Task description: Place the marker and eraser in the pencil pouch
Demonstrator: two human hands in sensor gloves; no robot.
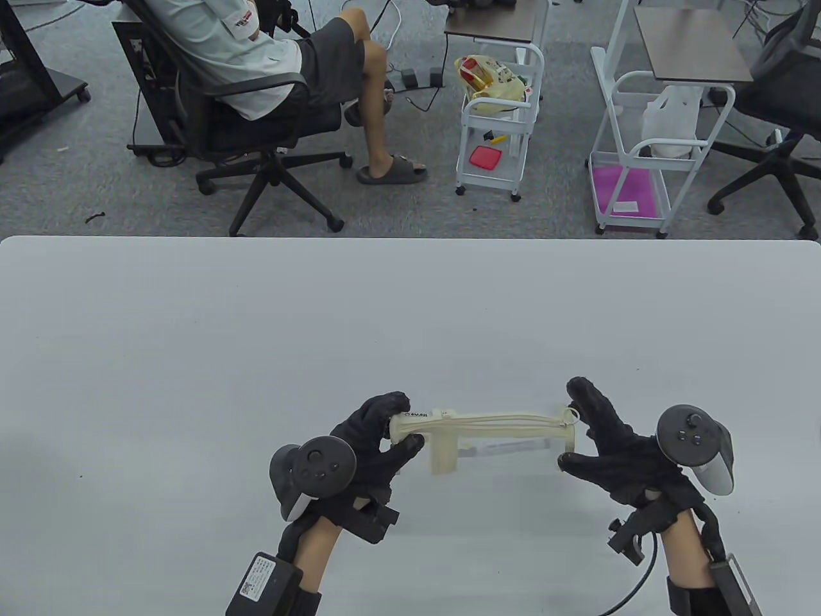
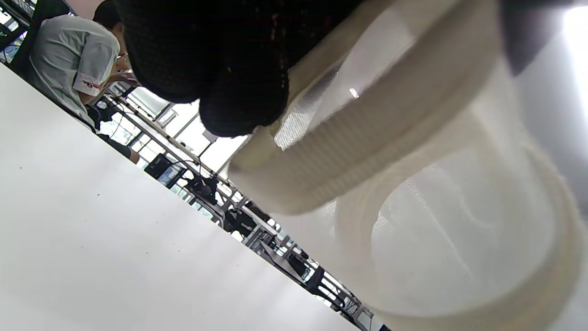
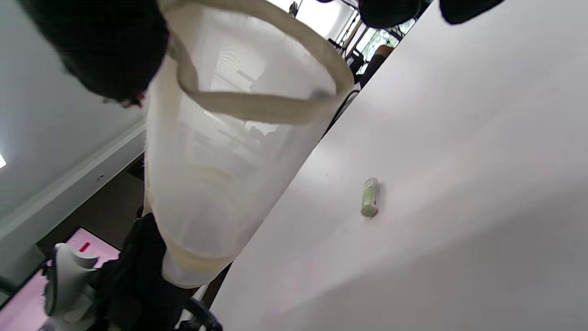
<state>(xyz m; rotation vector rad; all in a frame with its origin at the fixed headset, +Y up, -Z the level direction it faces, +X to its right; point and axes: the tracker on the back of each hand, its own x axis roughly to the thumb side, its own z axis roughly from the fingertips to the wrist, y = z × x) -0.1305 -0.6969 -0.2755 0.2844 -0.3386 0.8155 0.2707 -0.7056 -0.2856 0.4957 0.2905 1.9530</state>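
A translucent pencil pouch (image 1: pixel 494 439) with a cream zip band hangs lengthwise between my hands, above the table. My left hand (image 1: pixel 385 436) grips its left end; up close, the fingers (image 2: pixel 220 59) press on the band (image 2: pixel 367 133). My right hand (image 1: pixel 593 436) is spread at the right end, with the thumb touching the lower corner and the forefinger beside the zip pull (image 1: pixel 568 417). In the right wrist view one finger (image 3: pixel 101 46) lies against the pouch rim (image 3: pixel 275 105). A small green-and-white object (image 3: pixel 370 197), perhaps the eraser, lies on the table. No marker is clearly visible.
The white table (image 1: pixel 256 359) reaches to the far edge. Beyond it are a seated person on an office chair (image 1: pixel 256 115), two white carts (image 1: pixel 494 128) and more chairs on grey carpet.
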